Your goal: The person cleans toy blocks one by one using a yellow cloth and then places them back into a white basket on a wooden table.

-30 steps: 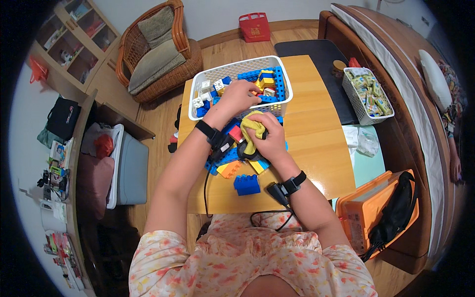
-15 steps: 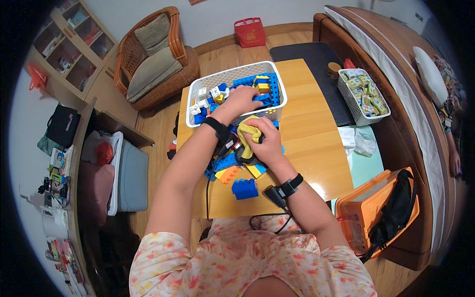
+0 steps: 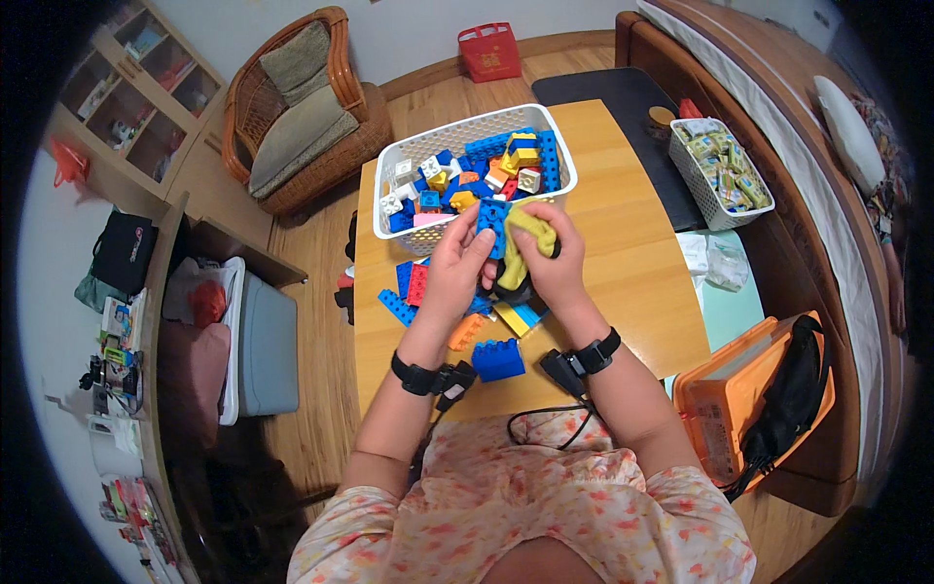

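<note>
Wood-floored rm, wicker armchair [image 3: 302,112] up top L, and centre stage it's the light-wood counter [image 3: 637,263]. White perforated basket [image 3: 428,241] on its far half, loaded w/ toy bricks, lots of blue. Now the action: L hand [image 3: 459,263] has its fingers clamped on a blue studded brick [image 3: 492,222], held up just this side of the basket. R hand [image 3: 559,258] close beside, fingers bunched round a yellow-and-dark cloth [image 3: 530,248] right up by the brick; can't tell how much of it touches.

Technique, then: L grip prob. works best at the brick's edges, leaving studs & faces free for the cloth. A tight fold under one fingertip should get b/w studs better than a loose wad. Better to turn the brick than twist the wrists, esp. w/ that black cable [image 3: 545,416] looping near the R forearm. Cloth's dark end hangs low, so mind the orange brick [image 3: 466,332] and yellow-and-blue pieces [image 3: 517,316] b/w the forearms; a drag could scatter 'em.
</note>
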Demonstrator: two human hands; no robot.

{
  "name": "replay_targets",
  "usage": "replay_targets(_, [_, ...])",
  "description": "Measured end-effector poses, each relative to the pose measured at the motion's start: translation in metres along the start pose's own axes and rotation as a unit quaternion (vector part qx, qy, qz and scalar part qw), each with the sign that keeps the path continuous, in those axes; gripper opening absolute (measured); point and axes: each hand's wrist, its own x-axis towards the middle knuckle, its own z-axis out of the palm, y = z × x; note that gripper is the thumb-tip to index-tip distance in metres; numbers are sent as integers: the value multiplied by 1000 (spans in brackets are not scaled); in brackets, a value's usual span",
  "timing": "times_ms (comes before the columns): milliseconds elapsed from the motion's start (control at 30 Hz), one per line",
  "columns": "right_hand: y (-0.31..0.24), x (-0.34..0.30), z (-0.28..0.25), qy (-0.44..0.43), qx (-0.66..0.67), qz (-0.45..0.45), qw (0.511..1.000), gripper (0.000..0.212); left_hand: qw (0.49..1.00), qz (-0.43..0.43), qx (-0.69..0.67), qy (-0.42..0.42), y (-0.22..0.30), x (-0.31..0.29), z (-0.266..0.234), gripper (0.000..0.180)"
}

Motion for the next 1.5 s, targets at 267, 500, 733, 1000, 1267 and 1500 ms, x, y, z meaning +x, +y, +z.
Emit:
replay_targets(267, [-11, -11, 7, -161, -142, -164, 963, 35, 996, 1, -62, 62, -9, -8, -12, 34])
replay_targets(500, [-3, -7, 9, -48, -29, -33, 998, 22, 990, -5, -135, 47, -27, -12, -42, 30])
replay_targets(733, [-7, -11, 11, -133, -22, -27, 990, 21, 998, 39, -26, -30, -39, -11, -44, 28])
replay_targets(1000, [-6, -8, 12, -80, 13, 65, 995, 16, 999, 32, -17, -15, -38, -15, -42, 33])
replay_targets(1267, [-2, -12, 13, -101, -57, -19, 993, 21, 993, 78, 4, 85, -58, -14, -27, 40])
replay_targets(1500, [-12, -15, 22, -255, -119, -120, 952, 30, 975, 114, -89, 171, -63, -8, -34, 42])
